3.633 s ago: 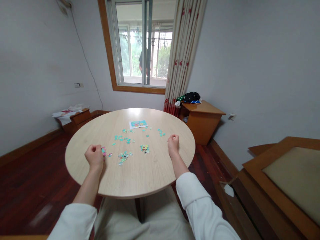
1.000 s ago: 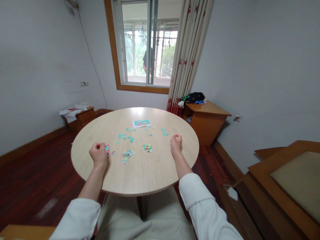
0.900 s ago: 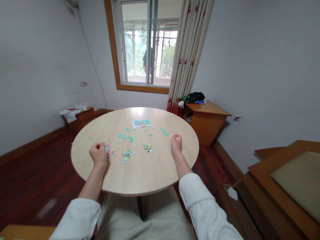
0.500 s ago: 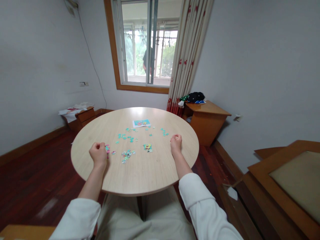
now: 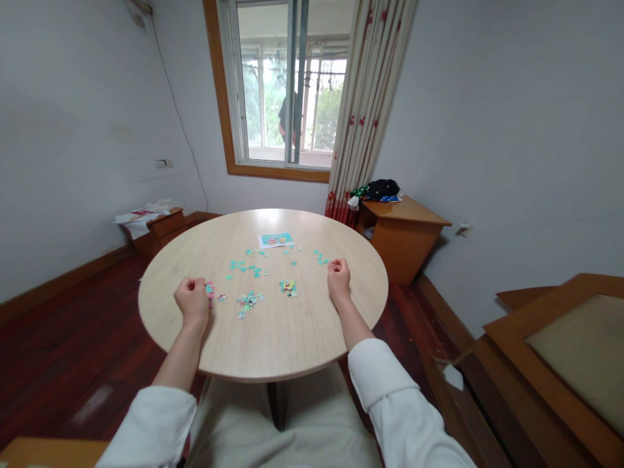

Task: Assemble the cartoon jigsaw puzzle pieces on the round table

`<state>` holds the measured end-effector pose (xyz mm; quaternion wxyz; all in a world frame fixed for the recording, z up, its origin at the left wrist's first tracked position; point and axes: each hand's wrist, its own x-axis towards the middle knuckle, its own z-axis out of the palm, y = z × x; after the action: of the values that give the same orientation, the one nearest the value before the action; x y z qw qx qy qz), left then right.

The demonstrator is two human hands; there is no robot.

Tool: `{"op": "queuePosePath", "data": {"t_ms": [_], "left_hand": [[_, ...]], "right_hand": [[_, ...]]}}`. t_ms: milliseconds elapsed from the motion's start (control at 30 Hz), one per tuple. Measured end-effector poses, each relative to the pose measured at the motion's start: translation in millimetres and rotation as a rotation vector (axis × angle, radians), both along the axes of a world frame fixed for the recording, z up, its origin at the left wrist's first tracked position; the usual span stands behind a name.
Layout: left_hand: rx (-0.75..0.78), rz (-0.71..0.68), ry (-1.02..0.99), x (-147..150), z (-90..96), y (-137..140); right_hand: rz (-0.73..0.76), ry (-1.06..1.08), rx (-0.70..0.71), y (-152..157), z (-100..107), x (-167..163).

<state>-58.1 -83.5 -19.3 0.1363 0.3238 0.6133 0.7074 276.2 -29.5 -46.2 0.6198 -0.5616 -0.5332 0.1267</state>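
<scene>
On the desk [image 5: 263,344], between both fists, the yellow puzzle patch [image 5: 288,286] lies left of the right hand [image 5: 339,279], the nearer one. Right hand curled beside teal pieces [image 5: 319,257]; left hand [image 5: 192,299] curled just beside pink pieces [image 5: 210,292]; cannot tell if either holds anything

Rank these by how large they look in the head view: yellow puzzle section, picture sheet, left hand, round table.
Round table
Left hand, possibly enlarged by nearness
Picture sheet
Yellow puzzle section

Two hands [image 5: 191,299] [image 5: 339,281]; one picture sheet [image 5: 276,240]; puzzle pieces [image 5: 249,301], seemingly dozens.
</scene>
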Motion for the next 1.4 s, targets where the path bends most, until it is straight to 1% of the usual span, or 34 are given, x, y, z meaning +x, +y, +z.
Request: {"op": "queuePosePath", "data": {"t_ms": [67,167,300,400,567,767,900,1167,1233,1267,1333,1400], "left_hand": [[0.0,0.002,0.003,0.1,0.4,-0.1],[0.006,0.0,0.008,-0.2,0.2,0.1],[0.011,-0.006,0.014,0.1,0.0,-0.8],[0.011,-0.006,0.018,0.5,0.2,-1.4],[0.009,-0.002,0.014,-0.5,-0.6,0.5],[0.002,-0.005,-0.001,-1.0,-1.7,1.7],[0.003,-0.003,-0.001,-0.6,-1.6,0.9],[0.002,-0.032,0.011,1.1,0.9,-2.5],[0.002,-0.075,0.023,3.5,2.9,-4.7],[-0.003,-0.123,0.036,5.3,3.9,-6.0],[-0.024,-0.286,0.106,9.9,5.4,-8.7],[-0.059,-0.48,0.245,15.4,5.7,-11.2]], "right_hand": [[0.031,-0.046,0.025,-9.1,4.0,-10.5],[0.225,-0.334,0.139,-28.3,7.8,-28.4],[0.458,-0.651,0.144,-52.6,8.9,-47.3],[0.518,-0.791,0.121,-60.9,9.4,-53.0],[0.467,-0.799,0.074,-61.9,12.0,-53.2],[0.505,-0.843,0.008,-61.8,11.7,-53.8],[0.482,-0.811,0.014,-62.3,12.2,-53.6],[0.52,-0.819,0.024,-59.7,8.8,-52.7],[0.521,-0.816,0.026,-59.3,8.4,-52.7],[0.521,-0.815,0.027,-59.3,8.2,-52.6],[0.52,-0.812,0.031,-59.3,8.0,-52.6],[0.519,-0.808,0.036,-59.3,7.8,-52.6]]}}
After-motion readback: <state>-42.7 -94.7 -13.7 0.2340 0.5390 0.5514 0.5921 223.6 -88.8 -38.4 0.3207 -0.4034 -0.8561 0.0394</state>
